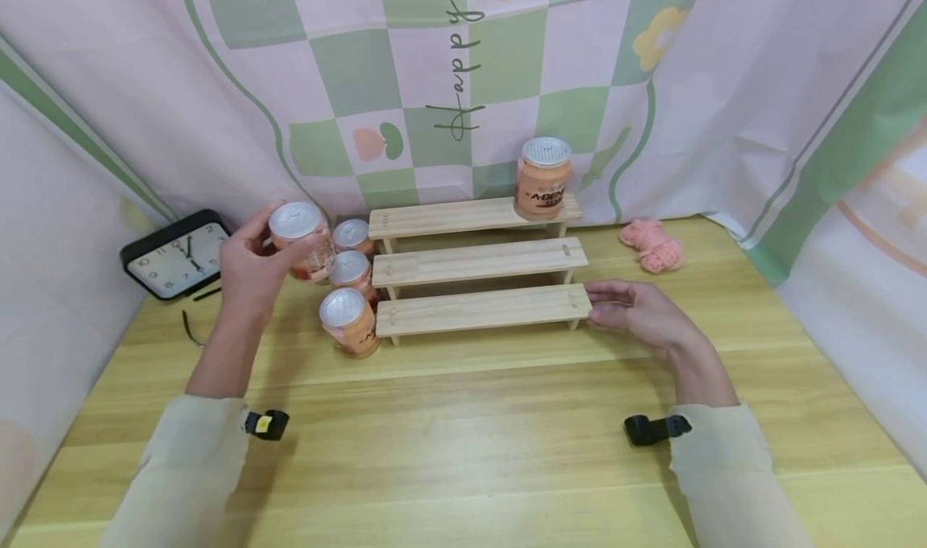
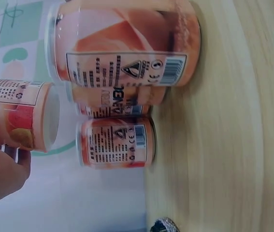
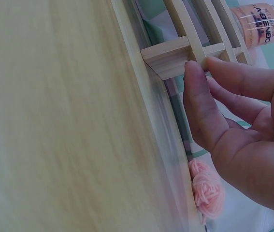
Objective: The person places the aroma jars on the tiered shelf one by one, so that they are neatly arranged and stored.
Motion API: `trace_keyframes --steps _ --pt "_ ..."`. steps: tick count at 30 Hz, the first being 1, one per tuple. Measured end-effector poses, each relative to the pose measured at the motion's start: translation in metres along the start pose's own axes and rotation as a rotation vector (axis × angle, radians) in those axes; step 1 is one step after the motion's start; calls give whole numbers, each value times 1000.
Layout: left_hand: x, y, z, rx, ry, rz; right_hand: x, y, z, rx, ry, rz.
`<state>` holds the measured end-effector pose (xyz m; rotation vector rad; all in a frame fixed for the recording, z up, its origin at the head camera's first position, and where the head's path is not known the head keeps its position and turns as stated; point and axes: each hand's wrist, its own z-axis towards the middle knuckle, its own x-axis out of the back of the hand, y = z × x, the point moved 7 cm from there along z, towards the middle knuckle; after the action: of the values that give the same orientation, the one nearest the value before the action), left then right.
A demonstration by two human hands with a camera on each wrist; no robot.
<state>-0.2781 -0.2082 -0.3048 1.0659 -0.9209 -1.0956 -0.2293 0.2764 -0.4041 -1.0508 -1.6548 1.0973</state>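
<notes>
My left hand (image 1: 249, 262) grips an orange printed can (image 1: 307, 250) with a silvery lid, its fingers and thumb around the side. In the left wrist view that can (image 2: 18, 113) is up off the table, its pale base showing. Just right of it, a row of several similar cans (image 1: 355, 323) stands against the left end of a three-step wooden rack (image 1: 485, 311). At the rack's other end, my right hand (image 1: 640, 315) pinches the tip of the lowest step between thumb and fingers, as the right wrist view shows. Another can (image 1: 543, 182) stands on the top step, toward its right end.
A black-framed clock (image 1: 177, 254) leans at the back left, with a thin dark cord (image 1: 190, 328) beside it. Pink yarn (image 1: 652, 245) lies right of the rack. A checked curtain (image 1: 434, 73) hangs close behind. Bare wooden tabletop (image 1: 463, 451) spreads in front.
</notes>
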Motion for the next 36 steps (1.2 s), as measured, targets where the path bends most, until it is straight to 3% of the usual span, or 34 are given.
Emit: trace_keyframes --steps 11,25,30,34,36 --pt "-25 8 5 -65 -54 13 1 1 1 9 -2 -10" --pt "-55 13 3 -82 -138 -61 -2 6 -2 -7 -7 -25" --pt "-67 17 9 -111 -157 -34 0 4 -1 1 -6 -8" --pt "-73 16 15 -76 -149 -18 1 2 0 7 -6 -22" --pt "-76 13 18 -39 -144 -57 1 2 1 9 -7 -27"
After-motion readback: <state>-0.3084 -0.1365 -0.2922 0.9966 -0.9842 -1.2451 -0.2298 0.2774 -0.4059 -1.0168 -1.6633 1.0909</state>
